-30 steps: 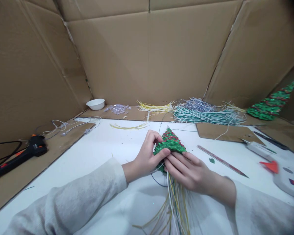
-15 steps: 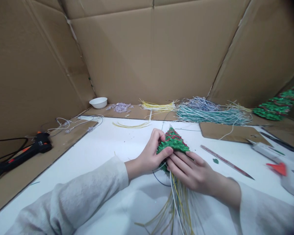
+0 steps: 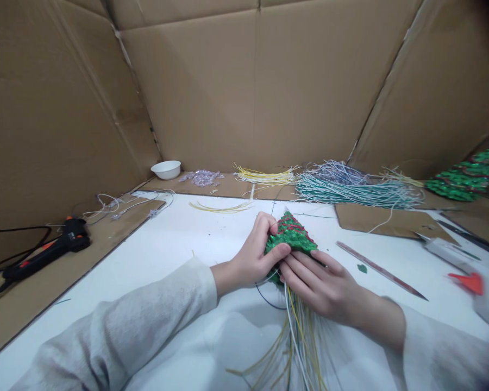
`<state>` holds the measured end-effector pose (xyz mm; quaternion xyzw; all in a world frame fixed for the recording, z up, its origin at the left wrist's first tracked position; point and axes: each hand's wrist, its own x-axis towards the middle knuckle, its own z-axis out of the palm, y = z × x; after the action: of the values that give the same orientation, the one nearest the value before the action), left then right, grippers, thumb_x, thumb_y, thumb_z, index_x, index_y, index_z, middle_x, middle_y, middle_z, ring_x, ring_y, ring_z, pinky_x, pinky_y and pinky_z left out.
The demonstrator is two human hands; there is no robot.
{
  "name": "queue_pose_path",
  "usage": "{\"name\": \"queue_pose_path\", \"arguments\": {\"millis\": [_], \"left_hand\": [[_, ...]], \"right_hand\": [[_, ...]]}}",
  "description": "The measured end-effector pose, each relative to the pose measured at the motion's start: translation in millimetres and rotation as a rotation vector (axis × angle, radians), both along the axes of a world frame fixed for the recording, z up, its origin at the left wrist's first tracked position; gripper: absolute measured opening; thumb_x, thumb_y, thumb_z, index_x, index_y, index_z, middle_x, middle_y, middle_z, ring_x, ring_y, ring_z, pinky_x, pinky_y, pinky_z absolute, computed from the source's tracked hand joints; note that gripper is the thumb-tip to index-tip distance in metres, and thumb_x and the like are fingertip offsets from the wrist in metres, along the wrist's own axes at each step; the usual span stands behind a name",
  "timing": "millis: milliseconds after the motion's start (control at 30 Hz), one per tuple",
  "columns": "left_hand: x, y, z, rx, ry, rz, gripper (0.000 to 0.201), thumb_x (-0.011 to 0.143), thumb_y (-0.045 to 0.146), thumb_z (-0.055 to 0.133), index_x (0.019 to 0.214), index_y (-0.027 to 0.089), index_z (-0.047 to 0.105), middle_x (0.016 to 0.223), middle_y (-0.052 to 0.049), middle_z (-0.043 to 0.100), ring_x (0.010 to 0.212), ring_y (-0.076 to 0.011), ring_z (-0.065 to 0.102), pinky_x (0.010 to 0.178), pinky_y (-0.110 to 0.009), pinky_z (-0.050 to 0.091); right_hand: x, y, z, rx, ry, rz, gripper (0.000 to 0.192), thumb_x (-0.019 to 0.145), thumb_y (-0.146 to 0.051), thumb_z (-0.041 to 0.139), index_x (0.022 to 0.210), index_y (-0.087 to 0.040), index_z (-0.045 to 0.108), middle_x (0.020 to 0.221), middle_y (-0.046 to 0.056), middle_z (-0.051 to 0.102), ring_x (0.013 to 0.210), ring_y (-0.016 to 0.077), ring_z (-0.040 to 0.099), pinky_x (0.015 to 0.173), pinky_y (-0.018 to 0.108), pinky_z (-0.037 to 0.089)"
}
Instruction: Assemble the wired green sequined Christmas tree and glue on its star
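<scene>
Fingers (image 3: 265,221) of the left hand (image 3: 250,258) pinch the tree (image 3: 290,235); the right hand (image 3: 330,285), fingers close together, touches its base above wires (image 3: 296,320), grip unclear.

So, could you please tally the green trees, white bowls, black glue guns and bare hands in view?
Green trees: 2 (the held tree and the far-right tree, cut off by the picture's edge)
White bowl: 1
Black glue gun: 1
Bare hands: 2 (left hand, right hand)
Total: 6
</scene>
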<state>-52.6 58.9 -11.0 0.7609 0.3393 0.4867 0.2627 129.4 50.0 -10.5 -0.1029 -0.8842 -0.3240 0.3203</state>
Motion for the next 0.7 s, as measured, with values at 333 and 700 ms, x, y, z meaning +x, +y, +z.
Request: {"name": "queue_pose_path", "arguments": {"millis": [333,700], "left_hand": [[0.6,-2.8,-2.6,-0.004,-0.02,0.029,0.031,0.089,0.051,0.039,0.088,0.02,0.035,0.09,-0.004,0.035,0.085,-0.0187,0.036,0.078,-0.034,0.035],[1.3,-5.2,-4.4,-0.016,-0.036,0.048,0.03,0.089,0.049,0.04,0.094,0.019,0.038,0.093,-0.005,0.036,0.086,-0.0183,0.037,0.077,-0.033,0.035]], "right_hand": [[0.0,-0.5,0.4,0.011,-0.013,-0.016,0.027,0.091,-0.014,0.041,0.094,-0.012,0.067,0.098,0.007,0.072,0.094,0.0173,0.063,0.09,0.032,0.035],[-3.2,-7.5,-3.8,-0.01,-0.019,-0.11,0.023,0.087,-0.019,0.05,0.102,-0.011,0.066,0.101,0.007,0.071,0.097,0.0189,0.059,0.095,0.034,0.034]]}}
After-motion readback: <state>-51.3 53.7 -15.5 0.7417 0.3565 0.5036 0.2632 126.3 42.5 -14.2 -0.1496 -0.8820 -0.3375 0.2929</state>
